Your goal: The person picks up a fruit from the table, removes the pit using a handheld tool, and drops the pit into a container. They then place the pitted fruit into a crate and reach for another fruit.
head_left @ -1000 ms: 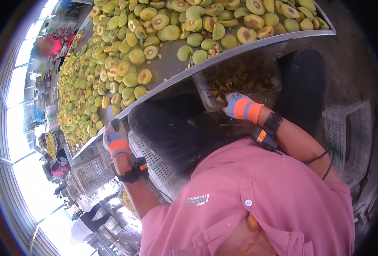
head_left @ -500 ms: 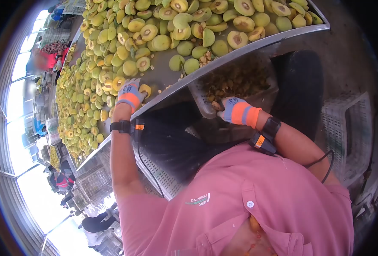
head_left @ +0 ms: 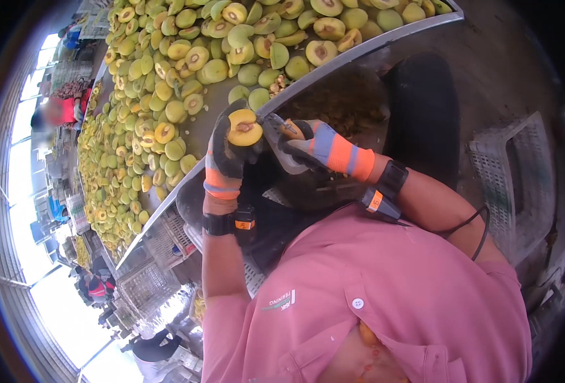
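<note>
In the head view, my left hand, in a grey and orange work glove, is closed around a peach half. Its yellow cut face and brown pit hollow are turned up toward me. My right hand, gloved alike, grips a small pitting knife with a brownish handle. The blade points left and ends close beside the fruit. My right fingers hide part of the handle. Both hands are held over my lap, just off the metal edge of the table.
Many green-yellow peach halves are heaped on the table. Under its edge, a tub holds brown pits and scraps. A white plastic crate stands at the right. Farther left, other people work, one in a red top.
My left hand has come off the table toward my right hand, now with a peach half in it. My right hand has lifted up and left from the tub, bringing the knife to the fruit.
</note>
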A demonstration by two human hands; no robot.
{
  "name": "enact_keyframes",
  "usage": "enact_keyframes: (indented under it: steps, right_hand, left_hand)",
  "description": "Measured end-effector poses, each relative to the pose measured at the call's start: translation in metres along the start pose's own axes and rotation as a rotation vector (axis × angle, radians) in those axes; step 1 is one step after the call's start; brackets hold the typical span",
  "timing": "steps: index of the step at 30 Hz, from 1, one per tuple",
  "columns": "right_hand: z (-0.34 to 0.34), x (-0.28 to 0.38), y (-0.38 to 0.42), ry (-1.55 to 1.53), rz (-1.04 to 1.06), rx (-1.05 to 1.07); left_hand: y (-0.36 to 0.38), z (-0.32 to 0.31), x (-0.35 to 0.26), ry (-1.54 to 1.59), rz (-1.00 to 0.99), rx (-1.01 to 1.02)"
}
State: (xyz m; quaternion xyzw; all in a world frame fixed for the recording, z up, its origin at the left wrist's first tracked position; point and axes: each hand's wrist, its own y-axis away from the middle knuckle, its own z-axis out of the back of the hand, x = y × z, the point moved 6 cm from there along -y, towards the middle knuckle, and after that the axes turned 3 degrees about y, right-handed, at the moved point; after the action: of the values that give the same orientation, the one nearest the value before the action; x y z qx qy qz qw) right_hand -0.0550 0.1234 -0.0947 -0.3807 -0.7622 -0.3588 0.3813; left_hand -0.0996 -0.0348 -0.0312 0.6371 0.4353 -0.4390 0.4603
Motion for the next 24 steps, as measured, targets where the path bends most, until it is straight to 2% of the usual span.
enact_keyframes:
  steps: [2, 6, 10, 16, 19, 22, 24]
  right_hand:
    - [0.004, 0.001, 0.0, 0.042, -0.021, -0.038]
    - [0.011, -0.003, 0.0, 0.146, -0.051, -0.079]
    - [0.013, -0.008, -0.003, 0.115, -0.018, -0.121]
    - [0.018, -0.02, -0.004, 0.325, -0.11, -0.121]
    - [0.024, -0.002, -0.002, 0.534, 0.044, -0.192]
    - [0.012, 0.015, 0.011, 0.369, -0.067, -0.11]
    - [0.01, 0.002, 0.005, 0.28, -0.072, -0.097]
  left_hand:
    - [0.003, -0.019, 0.009, -0.033, -0.004, 0.007]
    - [0.004, -0.04, 0.008, -0.253, -0.156, 0.014]
    - [0.005, -0.047, 0.008, -0.342, -0.23, -0.018]
    - [0.008, -0.039, 0.01, -0.389, -0.296, -0.007]
    - [0.005, -0.035, 0.009, -0.512, -0.415, -0.044]
    - [0.008, -0.04, 0.007, -0.345, -0.364, -0.083]
    - [0.011, -0.044, 0.011, -0.246, -0.327, -0.104]
